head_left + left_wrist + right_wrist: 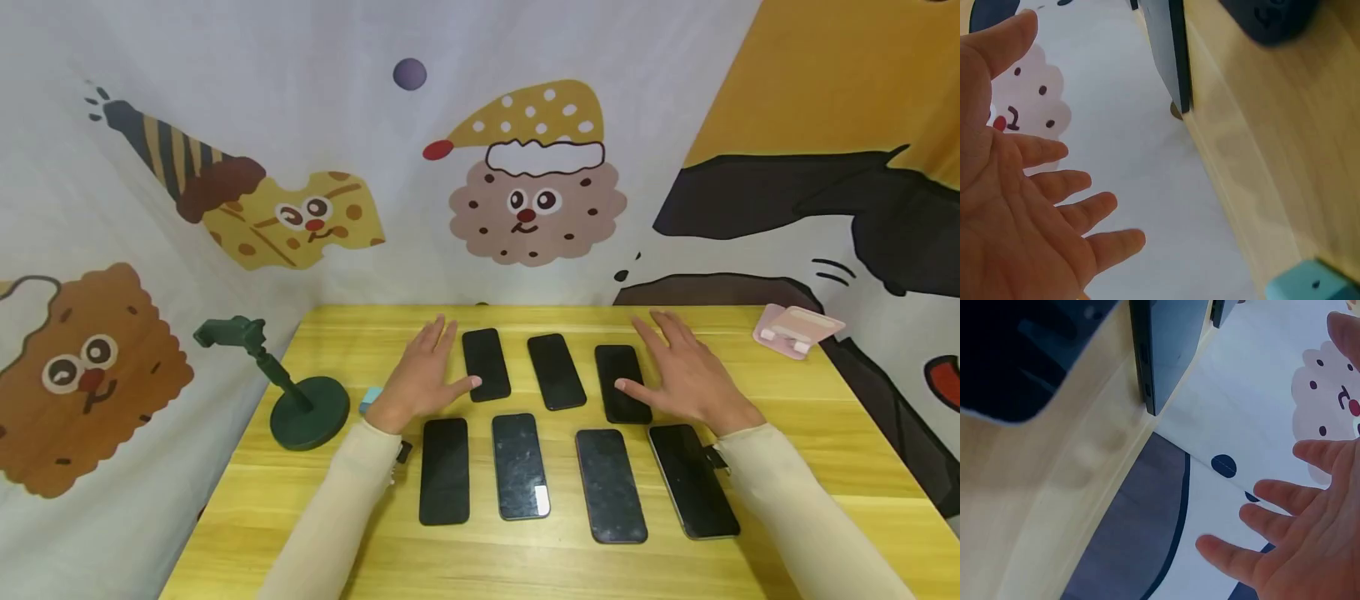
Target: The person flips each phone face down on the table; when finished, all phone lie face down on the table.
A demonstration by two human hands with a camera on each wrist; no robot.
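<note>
Several dark smartphones lie flat in two rows. At the back are a left phone point(487, 364), a middle phone point(557, 372) and a right phone point(617, 362). The front row runs from a black phone point(445, 472), past one with a white label point(519, 458) and a smudged one point(611, 485), to a light-edged phone point(693, 483). My left hand point(420, 379) is spread and holds nothing, its thumb overlapping the back left phone in the head view. The right hand point(686, 375) is likewise spread, thumb over the back right phone. Both wrist views show bare palms with fingers extended.
A dark green phone stand point(309, 412) with a round base is at the table's left. Beside my left wrist sits a small light-blue object point(371, 399). A pink folding stand point(795, 333) occupies the back right corner. Printed cartoon cloth point(525, 283) hangs behind the wooden table point(495, 567).
</note>
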